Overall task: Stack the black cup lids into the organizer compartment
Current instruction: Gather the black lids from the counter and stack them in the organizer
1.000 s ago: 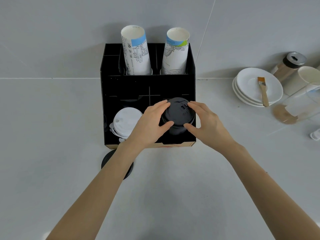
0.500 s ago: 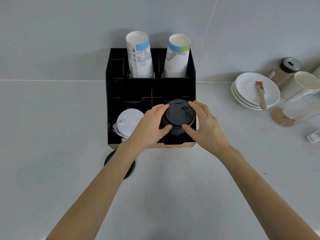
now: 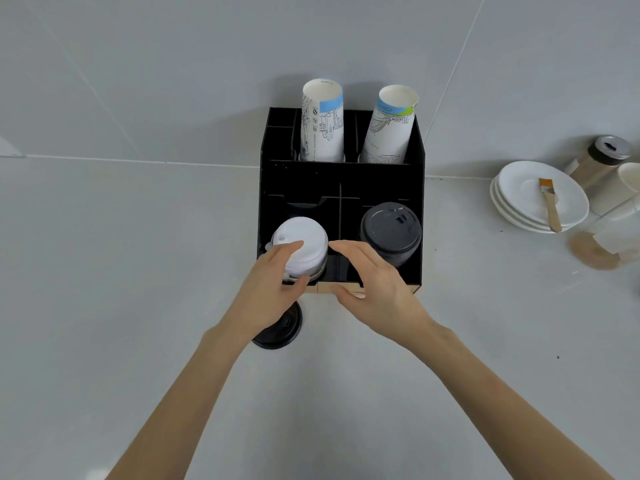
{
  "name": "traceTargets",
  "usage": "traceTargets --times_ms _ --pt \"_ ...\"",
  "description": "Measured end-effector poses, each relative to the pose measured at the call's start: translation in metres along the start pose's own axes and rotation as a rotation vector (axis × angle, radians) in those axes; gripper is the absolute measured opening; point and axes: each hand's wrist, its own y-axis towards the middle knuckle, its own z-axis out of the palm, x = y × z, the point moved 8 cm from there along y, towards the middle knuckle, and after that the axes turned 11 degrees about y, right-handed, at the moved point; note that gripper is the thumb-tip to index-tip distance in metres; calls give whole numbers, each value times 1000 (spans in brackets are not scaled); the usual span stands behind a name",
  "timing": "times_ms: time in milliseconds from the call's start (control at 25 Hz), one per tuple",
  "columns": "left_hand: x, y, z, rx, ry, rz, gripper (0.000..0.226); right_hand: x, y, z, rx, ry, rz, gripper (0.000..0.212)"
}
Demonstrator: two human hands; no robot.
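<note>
A stack of black cup lids [image 3: 390, 233] stands in the front right compartment of the black organizer [image 3: 343, 174]. One more black lid [image 3: 281, 332] lies on the counter just in front of the organizer's left corner, partly hidden under my left wrist. My left hand [image 3: 273, 289] hovers at the front of the left compartment, fingers apart, against a stack of white lids [image 3: 301, 245]. My right hand [image 3: 374, 285] is open over the organizer's front edge, left of the black stack and apart from it.
Two tall stacks of paper cups [image 3: 323, 121] fill the organizer's back compartments. To the right sit stacked white saucers [image 3: 526, 209] with a small brush [image 3: 550, 204], a lidded shaker [image 3: 601, 159], a white cup [image 3: 620, 188] and a clear container [image 3: 609, 240]. A wall rises right behind.
Both hands have let go of the black lid stack and drawn back leftward toward the organizer's front. The stack now stands alone in its compartment.
</note>
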Motion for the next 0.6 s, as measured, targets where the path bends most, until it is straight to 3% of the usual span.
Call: traceTargets --times_ms 200,600 --pt "35 -27 -7 -24 -3 -83 49 -3 -4 41 106 0 20 50" --pt "93 -57 17 95 -23 -265 55 -48 -11 108 289 -50 219 52"
